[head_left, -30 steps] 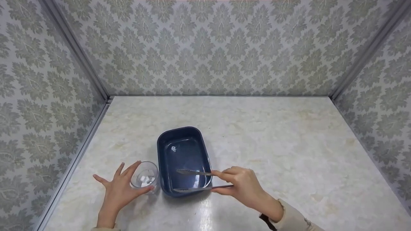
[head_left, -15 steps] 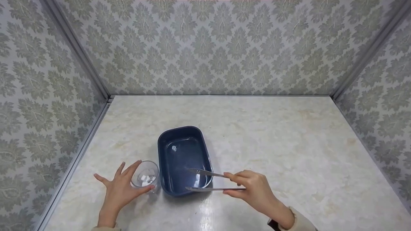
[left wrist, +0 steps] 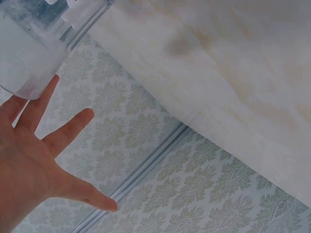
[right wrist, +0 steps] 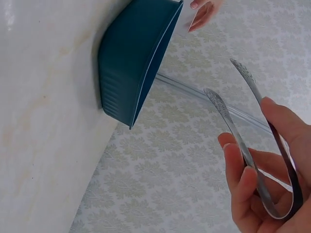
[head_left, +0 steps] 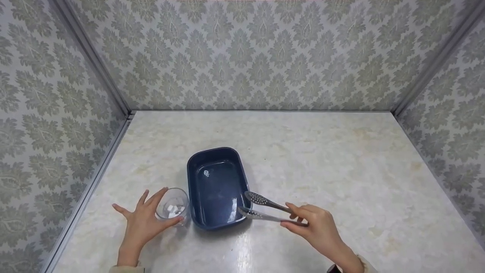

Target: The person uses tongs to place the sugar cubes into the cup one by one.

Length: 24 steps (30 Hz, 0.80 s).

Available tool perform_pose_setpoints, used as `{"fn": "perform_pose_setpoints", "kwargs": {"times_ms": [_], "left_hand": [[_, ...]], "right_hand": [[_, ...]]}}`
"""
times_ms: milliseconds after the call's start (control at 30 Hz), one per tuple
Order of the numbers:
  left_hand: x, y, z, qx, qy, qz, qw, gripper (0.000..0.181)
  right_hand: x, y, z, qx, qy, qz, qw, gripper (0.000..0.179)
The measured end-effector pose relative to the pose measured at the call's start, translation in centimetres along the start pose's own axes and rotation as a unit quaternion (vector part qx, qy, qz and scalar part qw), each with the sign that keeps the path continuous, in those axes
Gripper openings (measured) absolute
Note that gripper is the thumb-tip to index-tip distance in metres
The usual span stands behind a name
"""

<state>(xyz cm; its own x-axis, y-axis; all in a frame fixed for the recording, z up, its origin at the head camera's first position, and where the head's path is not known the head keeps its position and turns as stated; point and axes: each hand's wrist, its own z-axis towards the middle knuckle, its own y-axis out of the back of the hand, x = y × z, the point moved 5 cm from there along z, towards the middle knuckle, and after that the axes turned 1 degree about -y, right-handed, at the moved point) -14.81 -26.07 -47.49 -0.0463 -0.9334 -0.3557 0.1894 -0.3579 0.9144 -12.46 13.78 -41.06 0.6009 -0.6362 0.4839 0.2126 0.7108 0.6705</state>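
My left hand [head_left: 143,223] grips a clear glass cup [head_left: 177,194] across its rim, thumb on the near side and fingertips on the far side, with the other fingers spread. Several small white pieces [head_left: 174,209] lie in the cup. In the left wrist view the cup [left wrist: 29,53] is cut off at the top left corner. My right hand [head_left: 317,223] holds metal tongs [head_left: 267,217] whose perforated tips are parted, with nothing between them. They hang over the right rim of a dark blue rectangular dish [head_left: 218,185]. The right wrist view shows the bent end of the tongs [right wrist: 279,213] in my palm.
The dish stands just right of the cup on a pale marbled table [head_left: 333,151]; a small white mark [head_left: 206,173] shows on its floor. Patterned wall panels [head_left: 261,57] enclose the table at the back and both sides.
My right hand has drawn the tongs to the right, from over the dish's middle to its right rim, and turned them so the perforated faces show. My left hand stays at the cup.
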Motion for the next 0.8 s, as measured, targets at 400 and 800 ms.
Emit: {"fn": "perform_pose_setpoints", "kwargs": {"times_ms": [400, 800], "left_hand": [[-0.1, 0.0, 0.2, -0.020, -0.013, -0.003, 0.9997, 0.090], [0.2, -0.2, 0.0, -0.010, -0.002, -0.004, 0.9999, 0.092]], "right_hand": [[-2.6, 0.6, -2.3, 0.061, -0.117, -0.082, 0.9878, 0.027], [-5.2, -1.9, -2.5, 0.153, -0.160, -0.119, 0.9678, 0.030]]}}
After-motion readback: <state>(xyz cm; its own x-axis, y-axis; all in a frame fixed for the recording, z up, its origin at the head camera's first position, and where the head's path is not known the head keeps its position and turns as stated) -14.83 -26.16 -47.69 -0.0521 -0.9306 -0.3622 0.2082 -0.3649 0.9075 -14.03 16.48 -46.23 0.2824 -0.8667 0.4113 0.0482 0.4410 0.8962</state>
